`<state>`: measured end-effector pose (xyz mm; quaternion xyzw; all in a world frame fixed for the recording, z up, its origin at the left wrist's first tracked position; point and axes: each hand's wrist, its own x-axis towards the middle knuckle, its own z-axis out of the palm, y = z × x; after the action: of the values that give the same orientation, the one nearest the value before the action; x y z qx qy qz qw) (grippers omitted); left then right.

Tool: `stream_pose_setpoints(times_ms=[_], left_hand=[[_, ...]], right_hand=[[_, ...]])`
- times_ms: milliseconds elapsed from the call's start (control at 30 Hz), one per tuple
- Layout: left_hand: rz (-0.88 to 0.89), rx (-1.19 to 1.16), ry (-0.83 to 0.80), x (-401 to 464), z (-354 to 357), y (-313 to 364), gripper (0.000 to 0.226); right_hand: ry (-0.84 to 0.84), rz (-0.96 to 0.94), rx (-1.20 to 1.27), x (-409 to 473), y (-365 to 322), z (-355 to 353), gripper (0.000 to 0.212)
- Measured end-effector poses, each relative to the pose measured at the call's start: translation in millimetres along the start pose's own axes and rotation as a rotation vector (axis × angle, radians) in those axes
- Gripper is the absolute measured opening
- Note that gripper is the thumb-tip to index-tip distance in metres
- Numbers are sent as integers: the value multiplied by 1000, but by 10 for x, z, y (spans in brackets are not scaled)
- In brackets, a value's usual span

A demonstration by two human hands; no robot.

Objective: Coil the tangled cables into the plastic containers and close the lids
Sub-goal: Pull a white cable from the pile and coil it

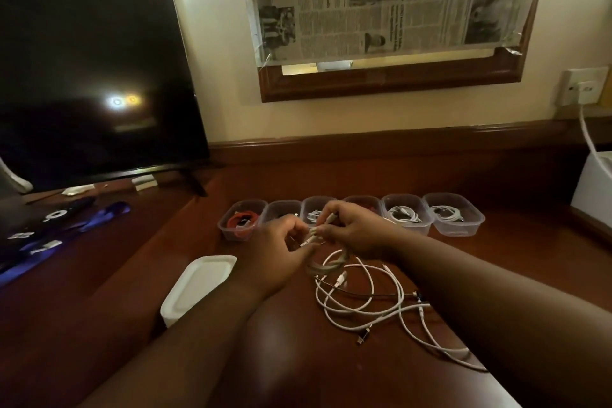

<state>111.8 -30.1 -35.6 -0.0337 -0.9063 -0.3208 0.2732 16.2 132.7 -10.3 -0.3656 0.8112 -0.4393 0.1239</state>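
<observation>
Dark polished wooden desk (347, 374) against a cream wall. Near its middle, a small coil of white cable (326, 263), lifted just off the wood and gripped by both hands. Left hand (281, 255) curled round the coil's left side, fingers closed on the loops. Right hand (356, 230) pinching the cable's plug end above the coil, fingertips bent; exact finger placement hard to make out in the blur. Just below and right of the hands, a loose tangle of white and black cables (371, 300) sprawled on the wood, trailing toward the near right. Beyond the hands, a row of six clear plastic containers (458, 220) without lids: red cable (243, 220) in the far-left one, white coils in the two at the right. Near left of the hands, a stack of white plastic lids (198, 288). Farther left, a black television screen (92, 60) standing on the desk. Above, a wood-framed mirror covered with newspaper (390, 0). Far right, a white wall socket (583, 84) with a white cord plugged in.
</observation>
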Motion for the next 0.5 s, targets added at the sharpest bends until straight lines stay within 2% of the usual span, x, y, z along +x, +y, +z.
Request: stream_pose_setpoints(times_ms=[100,167,267,367,500], left_hand=[[17,103,16,313,51,-325,8],[-31,178,29,523,90,-621,6],[-145,250,59,806,157,-1118,11],[-266,326,80,1037,194,-1486,19],[-405,384,100,1261,257,-1766,25]], right_hand=[[37,-4,35,347,157,79,10],[71,6,13,557,283,153,29],[56,37,-178,793,527,287,49],[-45,34,-407,900,783,410,49],[-208,-33,-649,903,1085,513,33]])
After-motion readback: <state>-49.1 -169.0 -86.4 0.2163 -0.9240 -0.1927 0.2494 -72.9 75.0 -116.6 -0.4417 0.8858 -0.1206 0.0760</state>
